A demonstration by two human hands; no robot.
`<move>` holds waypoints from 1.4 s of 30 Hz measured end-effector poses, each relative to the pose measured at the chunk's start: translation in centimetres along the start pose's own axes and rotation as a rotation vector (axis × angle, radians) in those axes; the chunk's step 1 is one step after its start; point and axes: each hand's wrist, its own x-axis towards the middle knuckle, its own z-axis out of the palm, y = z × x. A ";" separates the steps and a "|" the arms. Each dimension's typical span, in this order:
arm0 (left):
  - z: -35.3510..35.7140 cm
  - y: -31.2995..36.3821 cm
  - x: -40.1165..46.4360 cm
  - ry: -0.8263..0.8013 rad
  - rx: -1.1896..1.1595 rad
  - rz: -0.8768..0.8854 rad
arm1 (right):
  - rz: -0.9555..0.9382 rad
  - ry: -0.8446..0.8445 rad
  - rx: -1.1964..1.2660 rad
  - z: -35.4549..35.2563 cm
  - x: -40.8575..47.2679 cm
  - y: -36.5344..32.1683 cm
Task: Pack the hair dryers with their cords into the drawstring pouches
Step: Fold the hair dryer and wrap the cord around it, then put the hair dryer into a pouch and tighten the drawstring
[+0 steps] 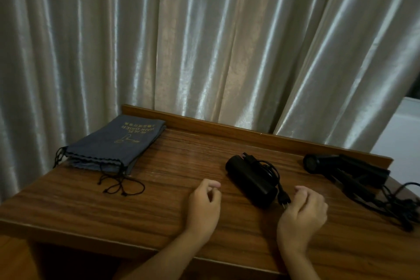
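Observation:
A black hair dryer [248, 179] lies folded in the middle of the wooden table [113, 207], its cord [271, 171] bundled against it and the plug [284, 200] pointing toward me. A second black hair dryer [345, 168] lies at the right with its cord [395, 207] spread loose. A stack of blue-grey drawstring pouches [116, 143] rests flat at the left, black strings [122, 185] trailing onto the table. My left hand [204, 207] hovers just left of the middle dryer, fingers loosely curled, holding nothing. My right hand [303, 213] sits just right of the plug, fingers curled, empty.
A raised wooden lip [227, 128] runs along the table's back edge. Shiny pale curtains [204, 41] hang right behind it. A white surface [400, 134] shows at the far right past the curtain.

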 end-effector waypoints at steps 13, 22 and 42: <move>-23.0 -3.4 4.5 0.682 0.824 -0.098 | -0.467 -0.961 0.000 12.7 -14.0 -18.6; -23.6 -3.9 5.5 0.593 0.665 -0.010 | -0.444 -0.935 -0.080 18.3 -14.4 -22.6; -15.0 2.1 4.1 0.265 0.128 0.035 | -0.190 -0.665 0.083 9.0 -4.0 -16.3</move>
